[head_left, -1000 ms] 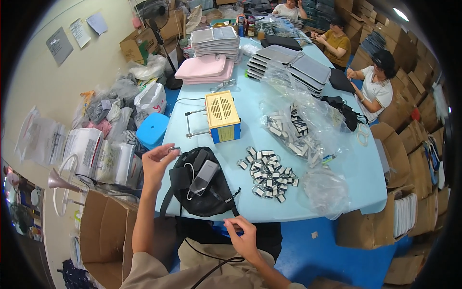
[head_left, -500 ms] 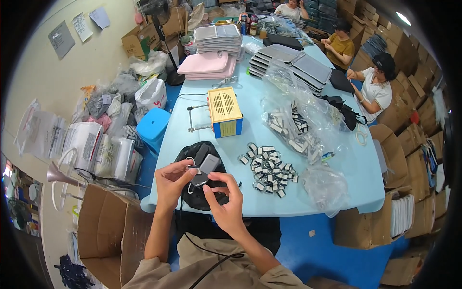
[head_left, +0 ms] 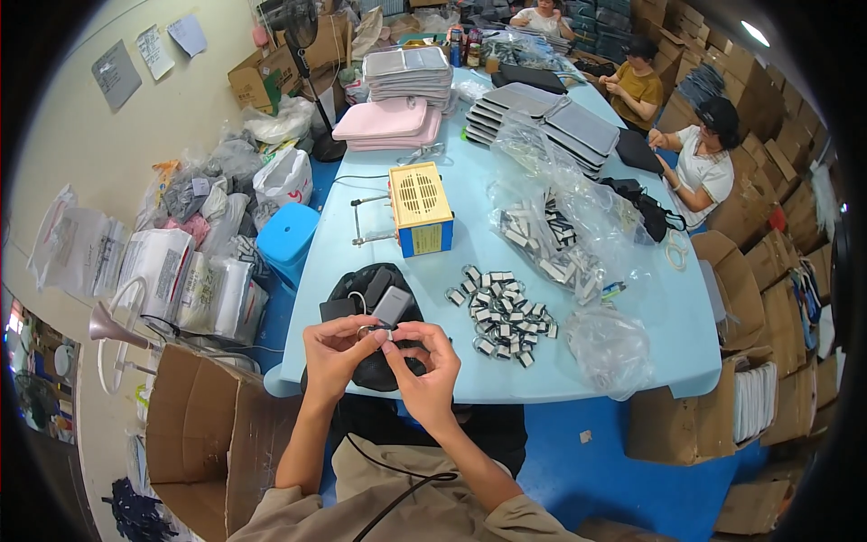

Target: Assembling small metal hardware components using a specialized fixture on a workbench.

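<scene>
The left hand point(head_left: 336, 354) and right hand point(head_left: 428, 369), fingertips almost closed, pinch 1 small tag point(head_left: 386, 334) over the black bag point(head_left: 375, 372), near the tabletop's point(head_left: 506, 384) front edge. Step seems ring-handling; next move needs steady pinching.

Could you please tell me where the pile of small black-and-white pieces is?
In the head view, the pile lies on the light-blue table, beyond and to the right of the right hand.

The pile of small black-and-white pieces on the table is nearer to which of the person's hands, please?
Right: the right hand is left of the pile, slightly lower in view; the left hand is farther left.
</scene>
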### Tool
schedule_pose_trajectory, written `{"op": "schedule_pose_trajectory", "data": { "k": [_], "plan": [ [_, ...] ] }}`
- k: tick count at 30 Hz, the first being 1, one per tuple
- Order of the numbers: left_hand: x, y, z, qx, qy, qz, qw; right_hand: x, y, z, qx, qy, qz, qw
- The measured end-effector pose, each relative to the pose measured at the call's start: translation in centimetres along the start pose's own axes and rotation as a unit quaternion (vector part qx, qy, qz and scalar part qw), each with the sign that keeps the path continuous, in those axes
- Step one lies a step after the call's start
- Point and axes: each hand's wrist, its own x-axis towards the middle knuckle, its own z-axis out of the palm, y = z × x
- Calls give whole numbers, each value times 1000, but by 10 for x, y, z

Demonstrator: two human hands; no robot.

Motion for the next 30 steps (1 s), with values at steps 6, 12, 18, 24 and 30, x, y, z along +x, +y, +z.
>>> {"op": "schedule_pose_trajectory", "data": {
  "k": [6,12,18,24,30],
  "plan": [
    [-8,-6,2,-41,-6,0,999,-10,0,-4,50,6,42,998],
    [-18,-10,11,-70,-5,-7,997,-17,1,-14,65,14,50,997],
    [-29,-16,18,-79,-13,-27,996,-27,-1,-20,56,26,48,997],
    [-48,-40,19,-119,18,-30,992,-41,4,-27,1,34,40,999],
    [-58,-53,22,-117,14,-31,993,-49,3,-34,-17,50,48,997]
  ]
}}
